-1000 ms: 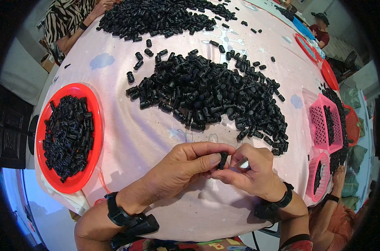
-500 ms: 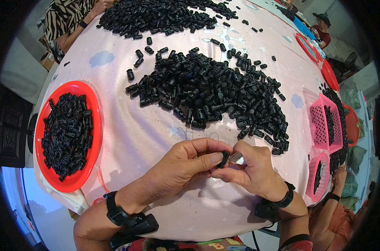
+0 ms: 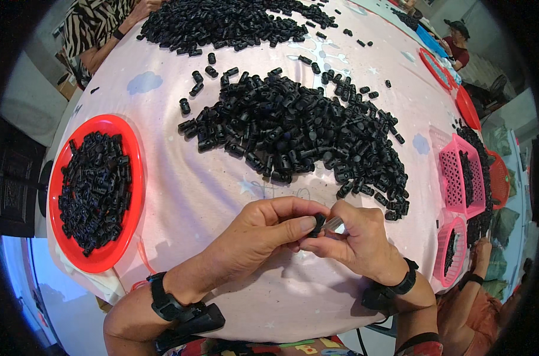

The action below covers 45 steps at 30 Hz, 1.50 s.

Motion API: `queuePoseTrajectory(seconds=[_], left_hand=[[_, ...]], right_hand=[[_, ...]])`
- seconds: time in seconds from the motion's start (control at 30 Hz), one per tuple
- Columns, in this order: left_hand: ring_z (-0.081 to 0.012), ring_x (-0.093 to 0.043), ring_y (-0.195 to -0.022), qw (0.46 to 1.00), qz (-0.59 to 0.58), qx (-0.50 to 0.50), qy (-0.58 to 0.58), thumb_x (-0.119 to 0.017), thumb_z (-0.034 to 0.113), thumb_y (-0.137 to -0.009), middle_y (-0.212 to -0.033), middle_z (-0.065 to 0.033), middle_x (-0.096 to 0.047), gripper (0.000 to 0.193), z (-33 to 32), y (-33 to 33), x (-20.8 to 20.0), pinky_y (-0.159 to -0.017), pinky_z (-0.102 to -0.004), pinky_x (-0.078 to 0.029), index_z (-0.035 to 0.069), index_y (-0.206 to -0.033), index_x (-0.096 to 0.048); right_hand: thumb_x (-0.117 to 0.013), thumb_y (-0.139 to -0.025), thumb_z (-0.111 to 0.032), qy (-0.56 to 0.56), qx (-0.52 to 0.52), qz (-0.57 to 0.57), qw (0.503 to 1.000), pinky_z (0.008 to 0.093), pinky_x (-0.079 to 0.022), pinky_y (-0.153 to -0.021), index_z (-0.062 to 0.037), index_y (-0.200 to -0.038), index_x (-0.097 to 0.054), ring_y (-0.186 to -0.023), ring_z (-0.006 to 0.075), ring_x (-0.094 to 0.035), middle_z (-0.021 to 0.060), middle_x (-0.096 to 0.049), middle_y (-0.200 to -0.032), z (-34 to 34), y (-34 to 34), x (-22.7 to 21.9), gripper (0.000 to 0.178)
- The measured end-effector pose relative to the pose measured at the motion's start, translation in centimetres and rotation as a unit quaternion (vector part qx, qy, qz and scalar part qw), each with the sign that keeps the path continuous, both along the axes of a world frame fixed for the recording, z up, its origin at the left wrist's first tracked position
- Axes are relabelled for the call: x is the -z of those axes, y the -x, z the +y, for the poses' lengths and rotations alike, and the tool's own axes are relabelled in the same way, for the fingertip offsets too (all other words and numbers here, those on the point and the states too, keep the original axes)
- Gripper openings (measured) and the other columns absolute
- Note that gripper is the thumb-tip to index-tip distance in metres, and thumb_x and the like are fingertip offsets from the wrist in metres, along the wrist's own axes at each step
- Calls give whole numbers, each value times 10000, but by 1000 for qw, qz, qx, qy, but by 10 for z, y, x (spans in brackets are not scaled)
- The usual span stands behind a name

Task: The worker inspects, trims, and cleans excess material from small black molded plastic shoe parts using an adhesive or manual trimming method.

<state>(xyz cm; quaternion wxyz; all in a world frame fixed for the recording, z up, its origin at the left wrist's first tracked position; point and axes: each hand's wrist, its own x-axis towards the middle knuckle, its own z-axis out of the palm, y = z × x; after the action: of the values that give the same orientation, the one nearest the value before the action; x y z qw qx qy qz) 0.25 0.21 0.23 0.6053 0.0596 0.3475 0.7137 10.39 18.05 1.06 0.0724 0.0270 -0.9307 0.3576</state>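
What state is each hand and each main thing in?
Left hand: pinching small black piece
Right hand: holding clear object
Small black piece: held, partly hidden
Clear object: held, partly hidden
Middle black pile: loose, scattered edges
Left red tray: heaped with black pieces
Upper pink basket: holding black pieces

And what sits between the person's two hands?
In the head view: a small black plastic piece, pinched by the left hand, and a clear strip-like piece held by the right hand.
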Motion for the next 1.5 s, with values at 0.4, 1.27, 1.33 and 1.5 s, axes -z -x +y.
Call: queuePoseTrajectory(seconds=[0.4, 1.27, 1.33, 1.5], left_hand=[[-98, -637, -909, 1000, 10, -6, 17, -557, 97, -933, -1070, -77, -640, 276, 0, 0, -3, -798, -210, -547, -3, -1190, -559], [-80, -631, -881, 999, 47, -2, 9, -561, 85, -929, -1027, -54, -640, 255, 1, -1, 1, -770, -198, -546, 5, -1171, -567], [-80, -631, -878, 999, 53, 0, 9, -560, 87, -931, -1020, -53, -640, 258, 1, -1, 1, -770, -200, -545, 5, -1175, -564], [-82, -626, -883, 1000, 21, -3, -5, -559, 90, -931, -1035, -55, -636, 266, 0, -1, 0, -789, -204, -531, 1, -1182, -557]], right_hand=[[-754, -744, -438, -3, -12, 3, 1000, 301, -477, -429, -41, -785, -561, -504, 232, -646, 78, -628, -594, 0, 1, -3, 444], [-732, -770, -436, -4, -44, -6, 999, 313, -461, -411, -36, -779, -608, -457, 242, -620, 99, -591, -524, 4, 2, 2, 419], [-736, -765, -435, -16, -40, 3, 999, 315, -464, -413, -33, -778, -612, -459, 246, -620, 102, -591, -528, 1, 0, 3, 420], [-748, -747, -450, 19, -20, 6, 1000, 321, -465, -417, -34, -764, -602, -462, 258, -616, 112, -587, -538, 2, 0, -1, 442]])
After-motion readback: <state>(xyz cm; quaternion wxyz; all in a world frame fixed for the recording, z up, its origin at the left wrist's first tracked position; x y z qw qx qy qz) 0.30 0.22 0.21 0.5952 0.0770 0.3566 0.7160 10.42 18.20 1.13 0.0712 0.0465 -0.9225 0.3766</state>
